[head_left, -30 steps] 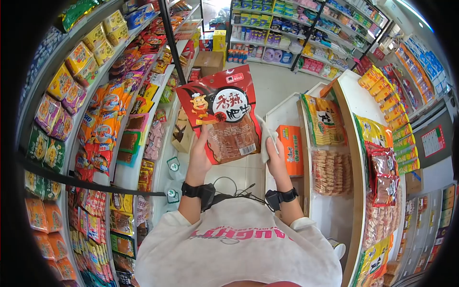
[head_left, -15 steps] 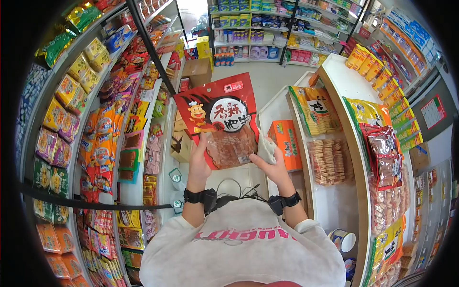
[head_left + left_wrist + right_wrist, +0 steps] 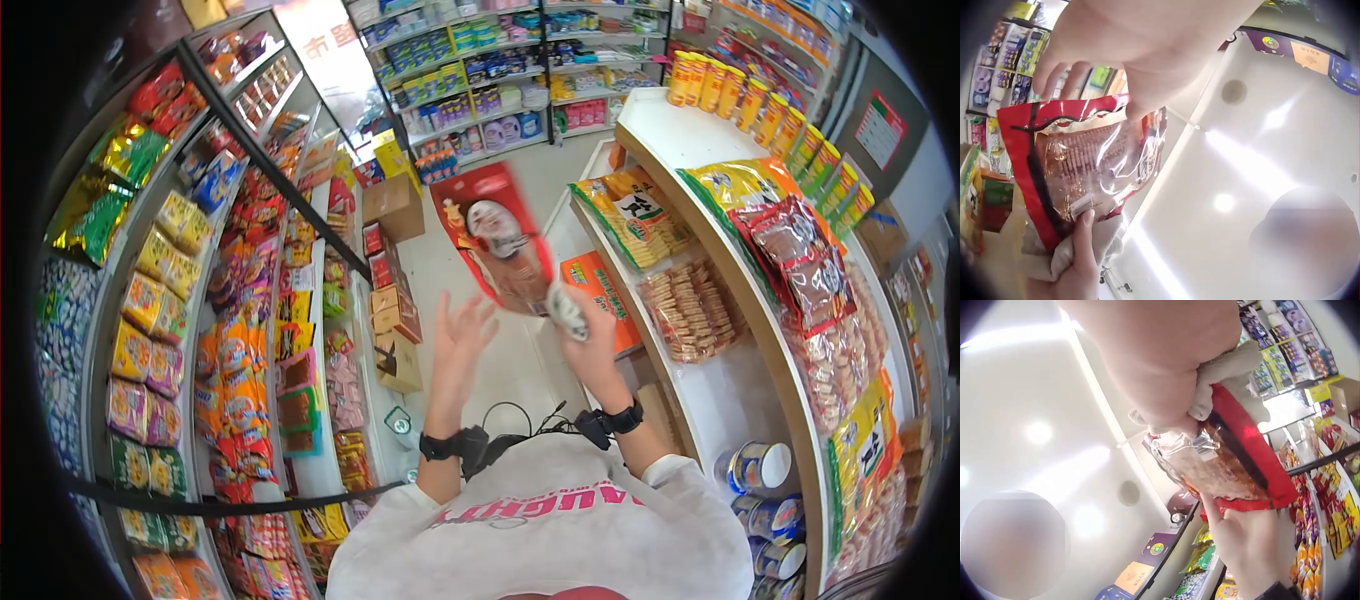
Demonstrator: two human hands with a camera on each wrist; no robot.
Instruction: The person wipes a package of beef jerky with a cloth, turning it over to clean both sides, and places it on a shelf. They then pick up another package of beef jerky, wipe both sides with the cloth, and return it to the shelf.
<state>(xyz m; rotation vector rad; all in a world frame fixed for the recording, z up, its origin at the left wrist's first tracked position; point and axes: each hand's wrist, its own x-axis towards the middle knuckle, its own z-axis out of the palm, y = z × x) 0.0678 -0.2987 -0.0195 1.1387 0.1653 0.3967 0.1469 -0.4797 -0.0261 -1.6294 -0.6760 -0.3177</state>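
A red snack package (image 3: 508,255), blurred in the head view, hangs out in front of the body, tilted. At its lower right corner my right hand (image 3: 592,350) grips it together with a pale cloth (image 3: 567,312). My left hand (image 3: 460,345) is held up with spread fingers, apart from the package's left side in the head view. In the left wrist view the right thumb presses the package (image 3: 1085,159) near its barcode, with the cloth bunched beneath. The right wrist view shows the left hand (image 3: 1241,544) with its thumb close against the package (image 3: 1229,469).
Packed snack shelves (image 3: 240,370) line the left side, with cardboard boxes (image 3: 395,208) on the floor beside them. To the right stands a white tiered shelf (image 3: 655,130) with bagged snacks, yellow canisters (image 3: 770,120) and tins (image 3: 755,465). Stocked shelving (image 3: 480,75) crosses the back.
My left hand has let go of the package and opened. The package has swung right, still in my right hand. The head view has turned, bringing more of the left shelving into sight.
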